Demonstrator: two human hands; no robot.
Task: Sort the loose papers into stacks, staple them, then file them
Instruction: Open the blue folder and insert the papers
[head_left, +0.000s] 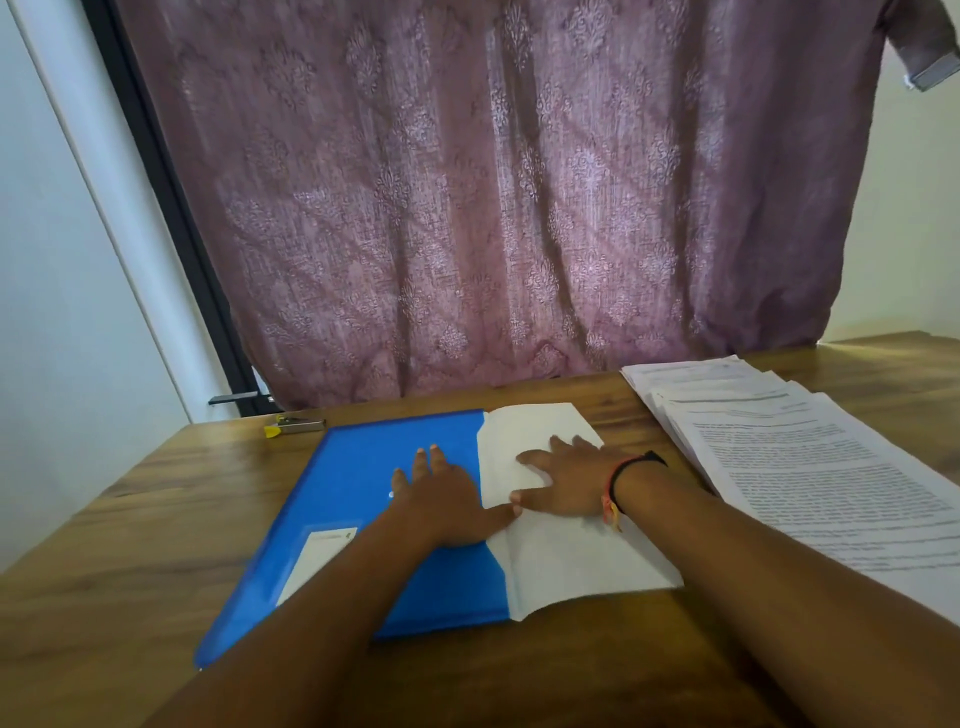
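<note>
A blue folder lies flat mid-bench, with white sheets jutting from its 3 o'clock edge. The left hand presses on the cover, its grip apart and fingers straight. The right hand rests flat on the sheets, grip likewise apart, thumb tips close together. Printed papers lie fanned at 3 o'clock of the folder. A stapler lies at its 11 o'clock.

Left hand flat on blue folder; right hand flat on white papers protruding from it.
</note>
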